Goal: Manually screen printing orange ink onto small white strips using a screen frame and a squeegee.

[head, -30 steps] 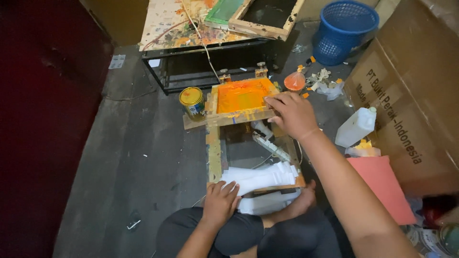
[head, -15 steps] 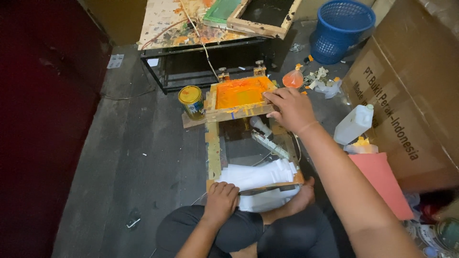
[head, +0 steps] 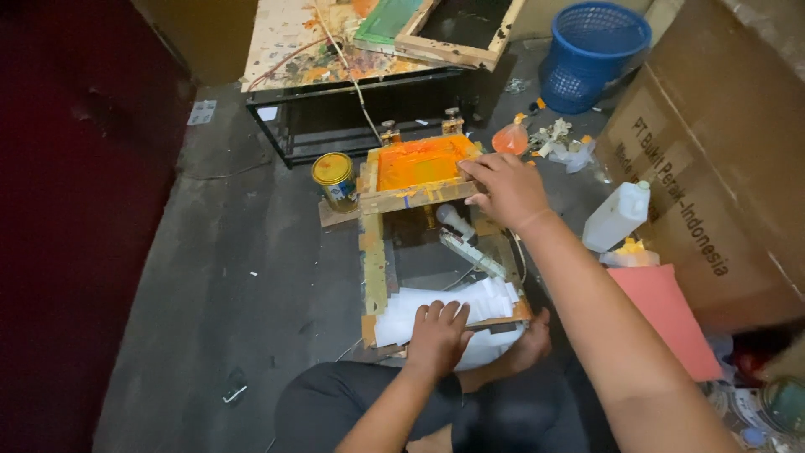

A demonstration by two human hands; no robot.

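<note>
a: right hand (head: 507,189)?

b: it gripped the near right corner of the wooden screen-printing frame (head: 419,172), fingers curled over the rail and pressed together, thumb hidden under the wood. the frame was tilted up on its far hinges, mesh coated in orange ink, and sat at the far end of the wooden printing base (head: 375,268) on the grey floor.

a: left hand (head: 438,335)?

b: palm down on the stack of white sheets (head: 470,306) at the near end of the base, fingers laid side by side, slightly spread, pressing flat. nothing pinched.

a: under the raised frame?

b: dark bed of the base, with a white lamp tube (head: 470,247) lying across it at a slant. whether it touched the frame, could not tell.

a: around it?

b: a yellow paint can (head: 335,178) stood just beside the frame's left corner. a small orange-filled plastic bag (head: 511,139) lay just beyond the right corner. a white plastic jug (head: 618,216) stood to the right, near a big cardboard box (head: 713,151), with a pink sheet (head: 667,315) lying in front of it. a blue plastic basket (head: 591,54) stood farther back. a paint-stained table (head: 335,50) stood behind the frame, another wooden screen (head: 444,29) resting on top.

a: the person?

b: seated on the floor, knees in dark trousers at the near end of the base.
</note>
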